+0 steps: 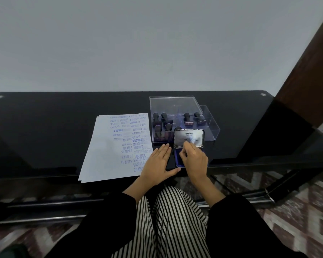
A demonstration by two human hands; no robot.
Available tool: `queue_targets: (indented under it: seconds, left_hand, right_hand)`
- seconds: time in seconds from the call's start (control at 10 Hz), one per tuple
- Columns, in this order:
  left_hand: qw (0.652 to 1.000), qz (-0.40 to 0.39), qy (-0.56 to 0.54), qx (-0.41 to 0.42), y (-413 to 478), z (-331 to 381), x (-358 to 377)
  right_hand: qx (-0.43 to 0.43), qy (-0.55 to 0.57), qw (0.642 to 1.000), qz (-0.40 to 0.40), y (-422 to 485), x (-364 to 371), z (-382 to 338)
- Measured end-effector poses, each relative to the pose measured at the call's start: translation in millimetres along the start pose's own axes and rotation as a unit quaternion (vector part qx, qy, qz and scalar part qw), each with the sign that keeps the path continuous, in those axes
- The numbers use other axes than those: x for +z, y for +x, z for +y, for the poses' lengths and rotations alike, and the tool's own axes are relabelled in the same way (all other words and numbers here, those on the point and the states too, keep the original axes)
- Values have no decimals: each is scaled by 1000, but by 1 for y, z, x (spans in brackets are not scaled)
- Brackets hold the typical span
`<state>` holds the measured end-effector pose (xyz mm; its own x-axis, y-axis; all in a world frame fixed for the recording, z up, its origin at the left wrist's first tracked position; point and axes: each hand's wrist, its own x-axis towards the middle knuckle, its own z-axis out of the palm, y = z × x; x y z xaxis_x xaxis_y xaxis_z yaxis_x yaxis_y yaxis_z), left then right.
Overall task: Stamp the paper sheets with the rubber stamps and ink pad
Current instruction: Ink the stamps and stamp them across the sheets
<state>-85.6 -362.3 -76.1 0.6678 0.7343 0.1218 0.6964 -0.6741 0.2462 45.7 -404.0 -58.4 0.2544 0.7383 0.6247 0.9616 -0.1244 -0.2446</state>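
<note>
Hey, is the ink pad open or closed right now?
Open: the lid stands raised behind the ink pad, whose blue inside shows beside the right hand.

My white paper sheets point(104, 151), crowded with blue stamped words, lie flat left of the open ink pad point(189, 136), lid raised; dark-handled rubber stamps point(165, 118) stand in a clear box point(212, 127) behind.
</note>
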Motion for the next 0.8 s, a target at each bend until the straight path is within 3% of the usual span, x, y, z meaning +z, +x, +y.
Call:
queue_targets:
  seconds: [0.4,0.8]
  left_hand:
    - [1000,0,-4,4,-1,1,-2]
    - [1000,-2,5,2,-1,1,-2]
  right_hand:
    - [70,-4,988,-136,21,-8,-7]
    - [32,9,999,-18,0,-3,-4]
